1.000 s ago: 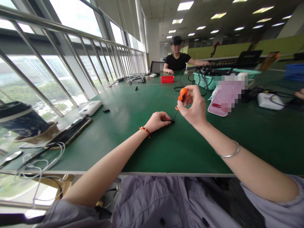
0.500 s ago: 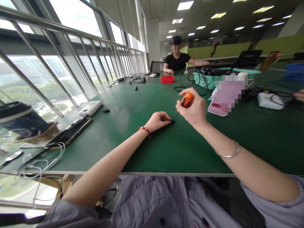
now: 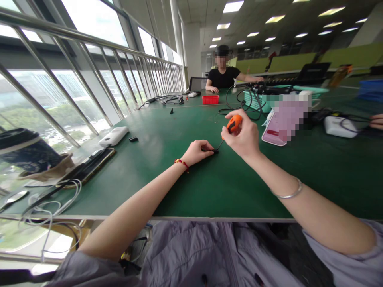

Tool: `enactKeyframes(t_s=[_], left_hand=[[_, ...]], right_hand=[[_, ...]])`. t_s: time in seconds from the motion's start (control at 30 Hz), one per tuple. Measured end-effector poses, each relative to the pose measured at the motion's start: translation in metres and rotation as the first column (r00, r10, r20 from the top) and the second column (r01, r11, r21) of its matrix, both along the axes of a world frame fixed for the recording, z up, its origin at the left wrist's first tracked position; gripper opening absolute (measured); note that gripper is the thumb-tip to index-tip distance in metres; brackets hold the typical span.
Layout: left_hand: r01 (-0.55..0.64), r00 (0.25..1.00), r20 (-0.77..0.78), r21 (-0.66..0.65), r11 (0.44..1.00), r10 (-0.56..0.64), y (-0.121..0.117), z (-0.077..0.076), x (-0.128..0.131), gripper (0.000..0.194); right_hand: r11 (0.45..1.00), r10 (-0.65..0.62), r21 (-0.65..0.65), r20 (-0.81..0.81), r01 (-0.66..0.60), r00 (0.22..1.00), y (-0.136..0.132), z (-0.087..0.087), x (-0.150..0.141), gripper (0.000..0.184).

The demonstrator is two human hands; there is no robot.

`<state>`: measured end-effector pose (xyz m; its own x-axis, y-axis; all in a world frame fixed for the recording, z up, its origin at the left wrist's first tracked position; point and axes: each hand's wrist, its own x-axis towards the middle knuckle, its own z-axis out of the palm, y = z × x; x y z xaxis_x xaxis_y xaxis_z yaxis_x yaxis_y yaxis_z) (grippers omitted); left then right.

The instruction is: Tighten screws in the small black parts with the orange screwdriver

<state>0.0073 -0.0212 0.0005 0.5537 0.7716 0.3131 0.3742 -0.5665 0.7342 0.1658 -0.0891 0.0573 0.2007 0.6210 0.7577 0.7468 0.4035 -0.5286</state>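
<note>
My right hand [image 3: 243, 133] is closed around the orange and black handle of a screwdriver [image 3: 234, 124]. Its thin shaft slants down to the left, and the tip meets a small black part [image 3: 215, 151] on the green table. My left hand [image 3: 197, 152] pinches that part from the left and steadies it against the tabletop; the fingers cover most of it, so its exact kind cannot be made out. Another small black piece [image 3: 133, 139] lies apart, to the left of my left hand.
A red tray [image 3: 210, 100] and a teal basket [image 3: 254, 101] with cables stand farther back. A pink-cased phone [image 3: 277, 131] lies right of my right hand. At left are a white box [image 3: 113, 136], a dark cup [image 3: 26, 149] and cables. A person [image 3: 223, 75] sits opposite.
The screwdriver handle has turned slightly in my right hand and shifted a little left. The black part has moved marginally left with the tip still at it.
</note>
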Motion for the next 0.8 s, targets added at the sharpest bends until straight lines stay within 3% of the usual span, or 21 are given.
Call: enactKeyframes(t_s=[0.1, 0.2, 0.37, 0.53, 0.63, 0.8], left_hand=[[-0.022, 1.000, -0.006, 0.018, 1.000, 0.022, 0.0014, -0.0003, -0.0014, 0.014], [-0.039, 0.999, -0.015, 0.040, 0.998, 0.039, 0.0021, -0.0001, -0.0020, 0.015], [-0.057, 0.997, -0.046, 0.065, 0.996, 0.060, 0.0058, -0.0011, -0.0036, 0.015], [-0.055, 0.998, -0.038, 0.047, 0.997, 0.057, 0.0076, -0.0012, -0.0045, 0.015], [-0.055, 0.997, -0.047, 0.046, 0.997, 0.057, 0.0068, 0.0001, -0.0043, 0.014], [-0.047, 0.997, -0.053, 0.047, 0.998, 0.050, 0.0072, 0.0014, -0.0049, 0.014]], right_hand=[[1.000, -0.016, 0.001, -0.015, 0.016, 1.000, 0.0014, -0.0003, -0.0001, 0.035], [0.999, -0.033, -0.021, -0.015, 0.033, 0.999, 0.0032, -0.0013, -0.0009, 0.027], [0.998, 0.043, -0.041, -0.034, -0.044, 0.999, 0.0052, -0.0039, -0.0026, 0.015], [0.999, 0.003, -0.044, -0.073, -0.006, 0.997, 0.0067, -0.0046, -0.0025, 0.038], [0.997, -0.050, -0.066, -0.067, 0.045, 0.997, 0.0062, -0.0041, -0.0033, 0.028], [0.997, 0.009, -0.076, -0.065, -0.013, 0.998, 0.0060, -0.0060, -0.0050, 0.016]])
